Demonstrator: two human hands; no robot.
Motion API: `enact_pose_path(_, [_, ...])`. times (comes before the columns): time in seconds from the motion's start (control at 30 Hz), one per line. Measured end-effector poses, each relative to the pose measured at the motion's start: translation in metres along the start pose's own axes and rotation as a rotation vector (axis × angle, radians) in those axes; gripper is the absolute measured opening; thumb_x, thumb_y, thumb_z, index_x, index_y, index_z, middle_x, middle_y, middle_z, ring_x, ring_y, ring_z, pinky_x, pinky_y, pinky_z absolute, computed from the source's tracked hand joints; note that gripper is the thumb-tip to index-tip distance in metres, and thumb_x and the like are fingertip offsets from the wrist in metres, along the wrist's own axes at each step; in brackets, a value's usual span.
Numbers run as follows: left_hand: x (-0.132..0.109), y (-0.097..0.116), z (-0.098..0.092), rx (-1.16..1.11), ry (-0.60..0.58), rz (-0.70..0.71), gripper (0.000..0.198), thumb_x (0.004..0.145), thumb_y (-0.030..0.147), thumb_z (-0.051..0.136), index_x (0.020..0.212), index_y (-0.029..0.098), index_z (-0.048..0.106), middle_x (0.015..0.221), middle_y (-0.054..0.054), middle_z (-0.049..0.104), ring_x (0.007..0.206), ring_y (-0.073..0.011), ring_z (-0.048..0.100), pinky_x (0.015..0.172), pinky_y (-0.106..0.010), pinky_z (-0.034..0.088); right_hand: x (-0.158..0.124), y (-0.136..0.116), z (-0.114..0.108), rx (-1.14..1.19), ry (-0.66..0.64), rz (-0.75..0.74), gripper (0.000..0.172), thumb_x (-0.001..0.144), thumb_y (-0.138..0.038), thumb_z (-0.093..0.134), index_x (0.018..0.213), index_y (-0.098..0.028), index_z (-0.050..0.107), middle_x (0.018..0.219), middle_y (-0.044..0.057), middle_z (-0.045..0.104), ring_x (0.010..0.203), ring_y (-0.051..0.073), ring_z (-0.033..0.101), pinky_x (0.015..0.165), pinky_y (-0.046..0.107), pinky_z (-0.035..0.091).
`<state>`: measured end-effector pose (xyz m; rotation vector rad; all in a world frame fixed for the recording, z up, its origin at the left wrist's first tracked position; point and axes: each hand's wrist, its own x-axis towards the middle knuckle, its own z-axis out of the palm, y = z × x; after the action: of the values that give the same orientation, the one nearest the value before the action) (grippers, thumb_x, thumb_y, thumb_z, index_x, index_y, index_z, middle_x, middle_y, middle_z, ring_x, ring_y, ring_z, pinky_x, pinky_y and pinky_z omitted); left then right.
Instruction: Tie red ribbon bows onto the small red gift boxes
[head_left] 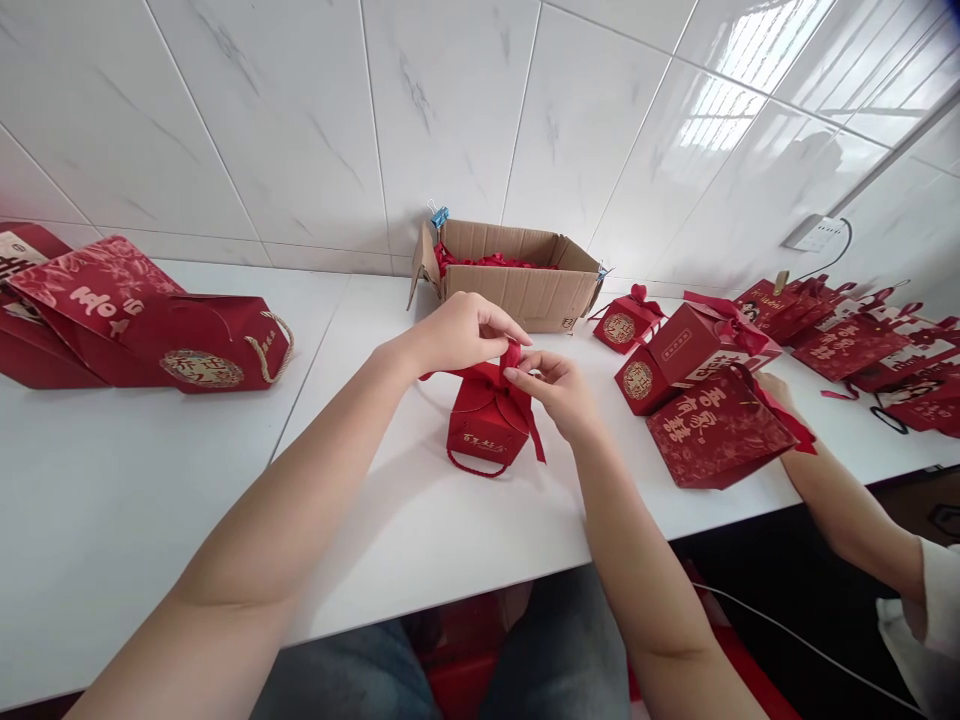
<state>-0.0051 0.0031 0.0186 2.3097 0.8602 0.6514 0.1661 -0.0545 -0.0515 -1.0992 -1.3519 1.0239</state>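
Note:
A small red gift box [487, 430] with gold lettering stands upright on the white table in front of me, a red cord handle hanging at its near side. Red ribbon [511, 356] is gathered in a loop above its top, and one tail hangs down the right side. My left hand [466, 335] pinches the ribbon from the left, fingers curled over it. From the right, my right hand [551, 388] holds the same ribbon between thumb and fingers. The exact knot is partly hidden by my fingers.
Behind the gift box is an open cardboard box [517, 290] containing red ribbon. Larger red boxes [210, 345] lie at left. More red gift boxes [720, 430] stand at right, beside a co-worker's arm [840, 500]. A socket strip [814, 233] is on the tiled wall.

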Motion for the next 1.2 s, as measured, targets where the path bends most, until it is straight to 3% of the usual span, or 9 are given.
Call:
enact_pose_path(0.17, [0.001, -0.003, 0.000, -0.033, 0.002, 0.034, 0.027, 0.072, 0.015, 0.053, 0.083, 0.020, 0.077, 0.085, -0.001, 0.074, 0.075, -0.0145, 0.065, 0.064, -0.023, 0.049, 0.000, 0.002, 0.003, -0.084, 0.033, -0.031, 0.027, 0.071, -0.038, 0.076, 0.064, -0.018, 0.059, 0.064, -0.002, 0.057, 0.062, 0.010, 0.047, 0.061, 0.026, 0.037])
enact_pose_path(0.37, [0.000, 0.001, -0.004, -0.082, -0.010, -0.003, 0.022, 0.069, 0.012, 0.057, 0.079, 0.018, 0.075, 0.072, 0.000, 0.073, 0.067, -0.0127, 0.065, 0.060, -0.021, 0.051, 0.004, 0.011, 0.007, -0.111, 0.067, -0.083, 0.024, 0.069, -0.034, 0.077, 0.067, -0.018, 0.058, 0.067, -0.002, 0.061, 0.060, 0.009, 0.048, 0.059, 0.025, 0.037])
enact_pose_path(0.57, [0.001, -0.001, -0.003, -0.096, 0.008, 0.002, 0.010, 0.072, 0.019, 0.067, 0.079, 0.017, 0.074, 0.074, -0.002, 0.073, 0.068, -0.0138, 0.067, 0.065, -0.024, 0.055, 0.002, 0.010, 0.007, -0.065, 0.015, -0.068, 0.032, 0.072, -0.032, 0.074, 0.102, -0.021, 0.067, 0.078, 0.000, 0.070, 0.072, 0.014, 0.061, 0.071, 0.030, 0.048])
enact_pose_path(0.73, [0.001, -0.003, -0.004, -0.109, 0.046, 0.030, 0.008, 0.073, 0.018, 0.069, 0.079, 0.016, 0.074, 0.079, -0.003, 0.074, 0.073, -0.0148, 0.067, 0.069, -0.025, 0.056, -0.001, 0.008, 0.007, -0.124, 0.026, -0.060, 0.018, 0.074, -0.035, 0.072, 0.085, -0.021, 0.072, 0.086, 0.003, 0.073, 0.079, 0.018, 0.064, 0.075, 0.034, 0.051])
enact_pose_path(0.87, [-0.002, 0.000, -0.007, -0.120, 0.002, 0.010, 0.009, 0.074, 0.019, 0.067, 0.081, 0.017, 0.072, 0.080, -0.003, 0.073, 0.073, -0.0151, 0.067, 0.064, -0.025, 0.054, -0.002, 0.009, 0.009, -0.304, 0.165, -0.233, 0.010, 0.073, -0.030, 0.071, 0.079, -0.022, 0.072, 0.106, 0.005, 0.072, 0.103, 0.023, 0.061, 0.093, 0.041, 0.047])
enact_pose_path(0.93, [-0.003, 0.002, -0.008, -0.113, -0.024, -0.004, 0.009, 0.075, 0.019, 0.066, 0.082, 0.017, 0.070, 0.083, -0.004, 0.072, 0.077, -0.0162, 0.067, 0.063, -0.025, 0.053, -0.002, 0.010, 0.009, -0.346, 0.177, -0.232, 0.010, 0.073, -0.030, 0.070, 0.079, -0.022, 0.072, 0.099, 0.006, 0.074, 0.092, 0.022, 0.062, 0.086, 0.040, 0.049])
enact_pose_path(1.03, [-0.003, 0.001, -0.010, -0.063, -0.088, -0.038, 0.018, 0.073, 0.023, 0.067, 0.090, 0.019, 0.065, 0.095, -0.004, 0.070, 0.084, -0.0178, 0.066, 0.064, -0.026, 0.052, -0.002, 0.010, 0.008, -0.224, 0.128, -0.069, 0.018, 0.074, -0.034, 0.068, 0.083, -0.019, 0.073, 0.077, 0.005, 0.072, 0.064, 0.016, 0.060, 0.065, 0.034, 0.050])
enact_pose_path(1.2, [0.001, -0.009, -0.005, 0.086, -0.306, -0.155, 0.052, 0.063, 0.037, 0.074, 0.109, 0.024, 0.054, 0.111, -0.005, 0.062, 0.096, -0.0213, 0.061, 0.067, -0.027, 0.050, -0.003, 0.004, 0.005, -0.087, 0.146, 0.043, 0.018, 0.070, -0.032, 0.073, 0.078, -0.016, 0.072, 0.071, 0.003, 0.069, 0.057, 0.012, 0.057, 0.053, 0.025, 0.046])
